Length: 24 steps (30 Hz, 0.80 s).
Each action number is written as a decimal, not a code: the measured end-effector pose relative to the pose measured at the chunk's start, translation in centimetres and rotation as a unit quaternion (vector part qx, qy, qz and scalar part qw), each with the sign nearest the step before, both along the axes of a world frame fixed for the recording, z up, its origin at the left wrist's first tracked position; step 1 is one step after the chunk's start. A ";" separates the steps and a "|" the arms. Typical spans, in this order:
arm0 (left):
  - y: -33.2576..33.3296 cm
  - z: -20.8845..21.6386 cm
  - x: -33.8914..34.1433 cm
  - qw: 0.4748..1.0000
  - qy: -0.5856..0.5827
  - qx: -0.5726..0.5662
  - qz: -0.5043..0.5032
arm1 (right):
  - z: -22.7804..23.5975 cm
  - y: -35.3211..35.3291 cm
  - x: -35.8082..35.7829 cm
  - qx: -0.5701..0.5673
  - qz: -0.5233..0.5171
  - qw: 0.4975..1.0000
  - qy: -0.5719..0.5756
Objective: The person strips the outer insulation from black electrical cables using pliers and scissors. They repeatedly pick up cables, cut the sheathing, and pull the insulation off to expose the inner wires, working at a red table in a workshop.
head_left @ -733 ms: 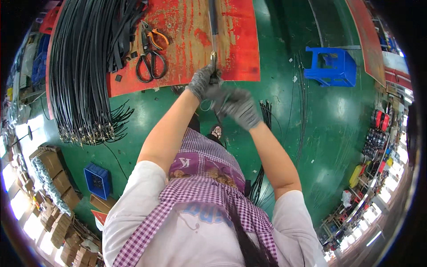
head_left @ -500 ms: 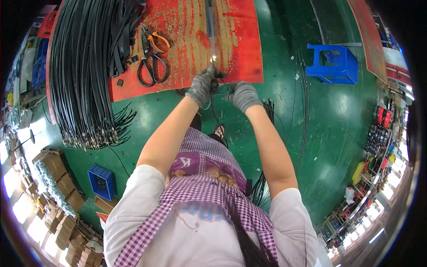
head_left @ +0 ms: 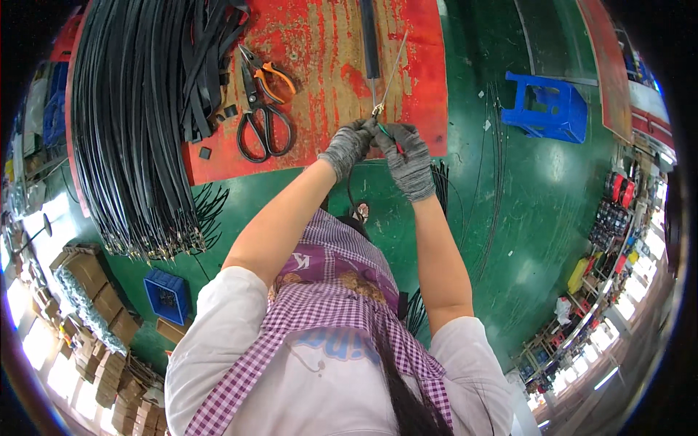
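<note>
1. At the near edge of the red table, a dark cord is being gripped by the gloved left hand, its fingers being curled in just below a shiny metal tip.
2. Just beside it, over the same table edge, a small green-and-red item is being grasped by the gloved right hand; its exact kind is being hidden by the fingers.
3. Over the table, a thin pale strand is being slanted away from the metal tip.
4. A straight black tube is being supported on the table, beyond the tip.
5. On the table's left half, black-handled scissors and orange-handled pliers are being laid close together.
6. Along the table's left side, a thick bundle of black cables is being draped past the near edge.
7. Right of the table, a blue stool is being borne by the floor.
</note>
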State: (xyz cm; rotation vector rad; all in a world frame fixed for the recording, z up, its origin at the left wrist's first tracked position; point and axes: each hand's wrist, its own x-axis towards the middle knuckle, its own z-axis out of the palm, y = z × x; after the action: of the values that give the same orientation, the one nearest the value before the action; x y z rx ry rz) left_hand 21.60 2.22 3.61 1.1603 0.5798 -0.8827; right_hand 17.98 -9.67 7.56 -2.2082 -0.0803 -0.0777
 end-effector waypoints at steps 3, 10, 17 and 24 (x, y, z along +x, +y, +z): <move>0.2 1.1 0.1 0.999 0.033 -0.037 -0.005 | 1.1 0.5 0.9 0.195 -0.042 0.968 0.152; 6.9 -5.0 -3.4 0.977 -0.158 -0.050 -0.137 | 1.9 0.1 2.4 0.584 -0.057 0.738 0.333; 14.0 4.2 -8.9 0.983 0.096 -0.029 -0.157 | -2.6 -0.3 3.6 0.281 -0.053 0.925 0.249; 14.2 4.7 -11.5 0.983 0.093 -0.094 -0.126 | -2.3 1.1 4.4 0.220 0.101 0.930 0.277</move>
State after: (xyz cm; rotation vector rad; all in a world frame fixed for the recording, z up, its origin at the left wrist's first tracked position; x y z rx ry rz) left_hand 10.13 16.39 8.30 0.9977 0.4935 -1.2454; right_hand 22.39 -8.59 5.26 -1.6904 0.0239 0.5877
